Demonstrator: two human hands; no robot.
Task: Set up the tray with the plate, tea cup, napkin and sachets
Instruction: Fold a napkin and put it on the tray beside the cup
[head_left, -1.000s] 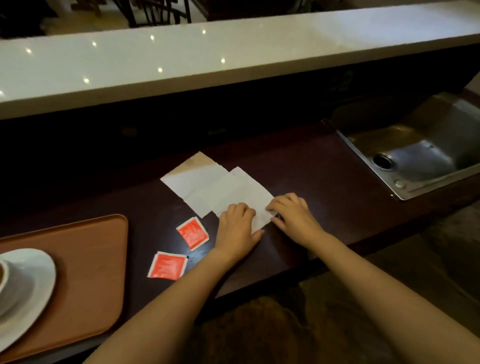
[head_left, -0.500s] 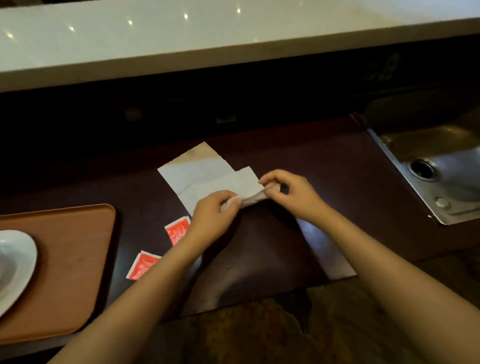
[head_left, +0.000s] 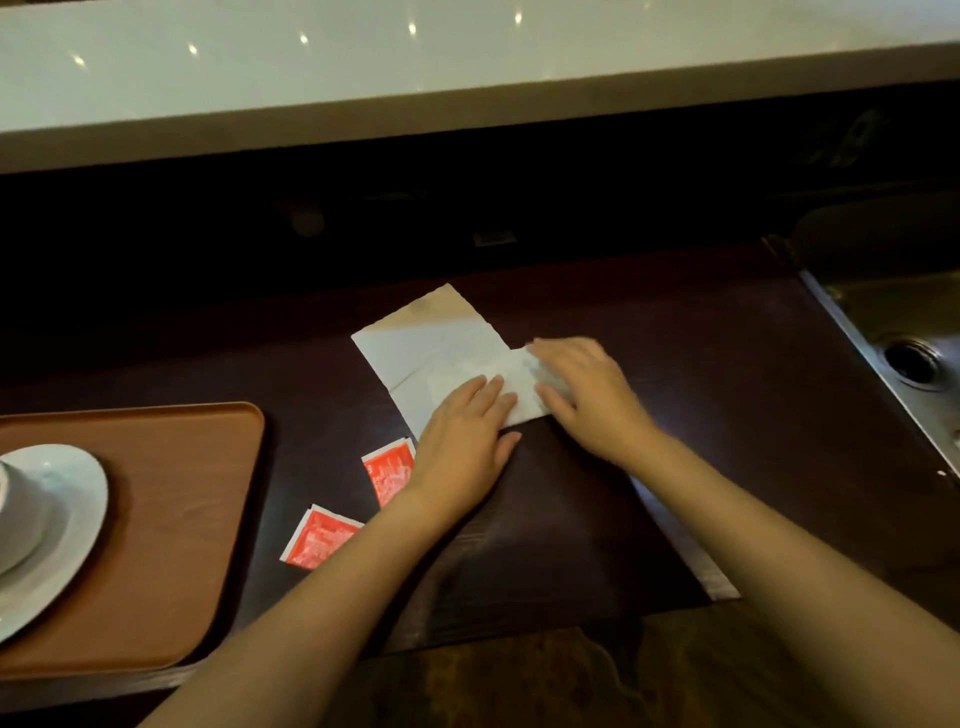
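A white paper napkin (head_left: 434, 345) lies partly folded on the dark counter at centre. My left hand (head_left: 462, 441) rests flat on its near edge with the fingers pressed on the paper. My right hand (head_left: 587, 395), blurred, lies flat on the napkin's right end. Two red sachets (head_left: 387, 475) (head_left: 319, 538) lie on the counter to the left of my left wrist. At the far left a brown tray (head_left: 182, 499) carries a white plate (head_left: 72, 514) with a white tea cup (head_left: 21, 525) standing on it, cut off by the frame edge.
A steel sink (head_left: 914, 358) with a drain is sunk into the counter at the right. A raised pale bar top (head_left: 363, 73) runs across the back, with a dark recess below it. The counter's front edge runs below my forearms.
Both hands lifted the napkin's near end, folded it back over itself, and now press it flat. The view has shifted right, so the tray sits further left.
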